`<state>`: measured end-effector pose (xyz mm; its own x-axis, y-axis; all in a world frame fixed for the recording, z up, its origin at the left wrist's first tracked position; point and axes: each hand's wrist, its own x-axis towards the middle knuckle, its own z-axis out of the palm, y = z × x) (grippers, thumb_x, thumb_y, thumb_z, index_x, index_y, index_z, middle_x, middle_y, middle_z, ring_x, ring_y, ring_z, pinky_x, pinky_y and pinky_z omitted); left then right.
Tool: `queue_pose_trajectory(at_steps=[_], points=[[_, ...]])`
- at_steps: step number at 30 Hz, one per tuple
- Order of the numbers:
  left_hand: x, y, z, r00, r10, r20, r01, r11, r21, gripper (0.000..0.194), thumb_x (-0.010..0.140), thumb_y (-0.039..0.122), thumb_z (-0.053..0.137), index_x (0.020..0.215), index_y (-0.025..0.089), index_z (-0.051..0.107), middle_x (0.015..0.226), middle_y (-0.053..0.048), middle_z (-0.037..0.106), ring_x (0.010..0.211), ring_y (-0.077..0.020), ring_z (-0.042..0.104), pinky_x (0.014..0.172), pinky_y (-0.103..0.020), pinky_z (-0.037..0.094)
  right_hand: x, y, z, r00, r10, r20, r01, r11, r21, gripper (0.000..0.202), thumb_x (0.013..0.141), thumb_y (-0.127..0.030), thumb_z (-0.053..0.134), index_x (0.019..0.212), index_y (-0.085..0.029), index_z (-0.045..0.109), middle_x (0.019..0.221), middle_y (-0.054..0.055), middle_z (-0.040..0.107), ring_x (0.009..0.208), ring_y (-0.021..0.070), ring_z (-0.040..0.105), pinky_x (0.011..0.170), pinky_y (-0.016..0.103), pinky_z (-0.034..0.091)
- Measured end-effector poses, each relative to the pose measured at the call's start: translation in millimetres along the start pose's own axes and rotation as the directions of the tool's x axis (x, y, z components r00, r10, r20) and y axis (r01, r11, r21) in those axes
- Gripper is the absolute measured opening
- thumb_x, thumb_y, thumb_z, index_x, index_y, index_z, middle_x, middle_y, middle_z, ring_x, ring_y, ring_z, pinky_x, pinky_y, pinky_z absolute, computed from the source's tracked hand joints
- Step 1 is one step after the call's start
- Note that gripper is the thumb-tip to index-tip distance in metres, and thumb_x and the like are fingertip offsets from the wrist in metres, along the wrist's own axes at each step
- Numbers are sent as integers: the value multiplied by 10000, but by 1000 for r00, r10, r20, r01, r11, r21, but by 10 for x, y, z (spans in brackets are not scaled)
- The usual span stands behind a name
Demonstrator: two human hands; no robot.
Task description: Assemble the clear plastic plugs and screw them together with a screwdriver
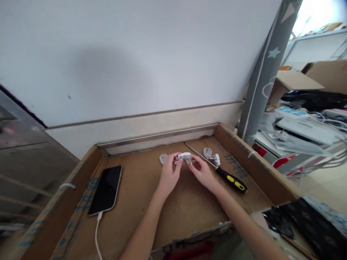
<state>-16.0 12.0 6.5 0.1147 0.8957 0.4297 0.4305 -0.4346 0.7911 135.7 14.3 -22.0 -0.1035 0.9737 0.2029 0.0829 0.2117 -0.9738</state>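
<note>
Between my two hands, a small white and clear plug adapter (185, 156) with metal prongs is held above the cardboard surface. My left hand (170, 169) grips its left side with thumb and fingers. Fingers of my right hand (202, 171) pinch its right side near the prongs. Just left of my left hand lies a clear plug piece (163, 158). Right of my right hand sit another clear plug piece (208, 152) and a white and clear one (216, 159). A screwdriver (231, 179) with a black and yellow handle lies diagonally beside them, its shaft pointing to the back.
A phone (105, 189) with a white cable lies at the left of the cardboard tray (89, 162), which has raised sides. A grey pole (260, 83) stands behind the right corner. Packaged white items (303, 130) and boxes are piled at the right. A black patterned item (314, 224) lies at the lower right.
</note>
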Motion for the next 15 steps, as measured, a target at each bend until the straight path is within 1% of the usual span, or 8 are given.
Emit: queue_pose_trajectory(at_steps=[3,5,10,13,15], points=[[16,-2,-8,999,-38,-8,38,999,-29,237,906,360,442,1027,183,542,1013,-72,612,931,-184,577,827,-309,444,0,-41,-4,995,50,87,-52,999,11,371,857,-388,470,1096,-108,514,886,38,566,728,49,534,655,210,490],[22,1,-9,999,-52,-2,52,997,-50,231,902,366,444,997,182,546,973,-65,619,889,-179,584,797,-304,451,-1,-71,-15,990,69,121,-71,997,13,377,861,-404,457,1080,-102,520,853,31,564,713,47,532,648,208,487],[26,-10,-8,998,-56,11,56,996,-73,224,891,371,461,976,186,554,968,-59,629,878,-174,587,806,-310,447,-1,-98,-41,987,91,130,-90,996,-15,388,860,-410,457,1092,-104,513,893,40,567,740,54,537,682,226,492],[32,-19,-7,997,-77,7,78,995,-63,232,886,379,463,968,184,558,950,-61,635,865,-178,591,800,-317,449,2,-97,-48,987,93,132,-88,995,-47,406,868,-421,437,1114,-105,500,898,43,567,730,52,538,661,217,491],[34,-15,-3,996,-85,15,86,993,-77,245,884,383,467,998,186,559,986,-67,634,893,-181,591,818,-319,447,2,-99,-51,988,80,132,-69,994,-82,419,877,-432,411,1128,-106,492,895,44,568,717,49,537,644,210,487]])
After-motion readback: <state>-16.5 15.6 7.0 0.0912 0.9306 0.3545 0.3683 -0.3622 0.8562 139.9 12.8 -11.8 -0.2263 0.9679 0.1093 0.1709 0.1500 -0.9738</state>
